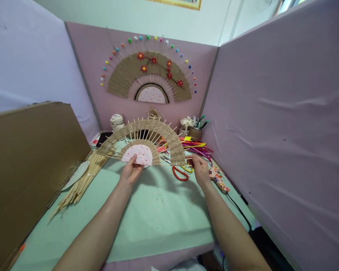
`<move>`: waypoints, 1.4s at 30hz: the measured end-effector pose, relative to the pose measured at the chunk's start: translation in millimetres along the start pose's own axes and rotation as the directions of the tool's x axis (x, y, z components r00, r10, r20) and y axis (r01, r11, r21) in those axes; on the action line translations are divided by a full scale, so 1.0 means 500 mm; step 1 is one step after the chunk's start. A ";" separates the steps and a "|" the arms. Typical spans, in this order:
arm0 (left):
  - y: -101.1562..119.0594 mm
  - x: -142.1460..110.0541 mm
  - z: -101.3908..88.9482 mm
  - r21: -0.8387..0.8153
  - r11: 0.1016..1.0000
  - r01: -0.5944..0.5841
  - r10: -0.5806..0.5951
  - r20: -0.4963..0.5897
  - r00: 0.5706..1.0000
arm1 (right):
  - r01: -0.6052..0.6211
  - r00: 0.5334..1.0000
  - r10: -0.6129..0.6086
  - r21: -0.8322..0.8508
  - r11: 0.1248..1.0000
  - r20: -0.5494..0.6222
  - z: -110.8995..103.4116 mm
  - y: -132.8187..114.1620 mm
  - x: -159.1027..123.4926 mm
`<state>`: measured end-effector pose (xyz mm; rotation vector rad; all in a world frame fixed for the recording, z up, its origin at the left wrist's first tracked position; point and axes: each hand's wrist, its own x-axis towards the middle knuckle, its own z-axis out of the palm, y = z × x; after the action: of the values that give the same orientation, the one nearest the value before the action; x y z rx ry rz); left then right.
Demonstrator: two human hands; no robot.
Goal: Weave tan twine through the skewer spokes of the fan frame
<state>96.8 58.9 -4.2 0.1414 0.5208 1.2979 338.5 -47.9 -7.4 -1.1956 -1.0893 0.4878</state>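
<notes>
I hold a half-round woven fan (147,132) upright above the green table (158,214). It is made of thin wooden sticks wound with tan twine around a pink dotted centre. My left hand (130,171) grips the pink centre from below, thumb on its face. My right hand (199,167) pinches the fan's lower right corner, where the last stick ends. Red-handled scissors (180,174) lie on the table just under the fan, between my two hands.
A finished fan with red flowers and coloured beads (149,75) hangs on the pink back panel. A brown cardboard sheet (31,158) leans at the left beside a bundle of wooden sticks (81,180). Jars (117,122), coloured strips (197,148) and a patterned glue gun (218,178) lie behind and right.
</notes>
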 end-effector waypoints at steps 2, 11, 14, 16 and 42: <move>0.003 0.005 -0.005 -0.009 1.000 -0.006 0.006 -0.006 1.000 | -0.009 0.999 0.009 -0.001 1.000 0.034 0.003 -0.001 -0.002; 0.009 0.020 -0.015 -0.006 0.999 -0.047 0.047 0.002 0.999 | 0.139 0.988 -0.127 -0.143 0.980 0.093 0.004 -0.011 -0.005; 0.009 0.023 -0.016 0.015 0.997 -0.073 0.073 -0.005 0.997 | 0.237 0.971 -0.224 -0.334 0.912 0.079 0.004 -0.017 -0.007; 0.010 0.025 -0.016 0.014 0.996 -0.087 0.087 -0.004 0.996 | 0.276 0.960 -0.267 -0.421 0.864 0.081 0.005 -0.019 -0.010; 0.023 0.021 -0.009 -0.066 0.985 -0.157 0.154 -0.059 0.986 | 0.171 0.982 -0.187 -0.467 0.867 0.014 0.019 0.000 -0.022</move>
<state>86.7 71.0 -6.8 0.0901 0.5170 1.4742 325.2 -51.8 -12.0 -1.4952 -1.3208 0.0540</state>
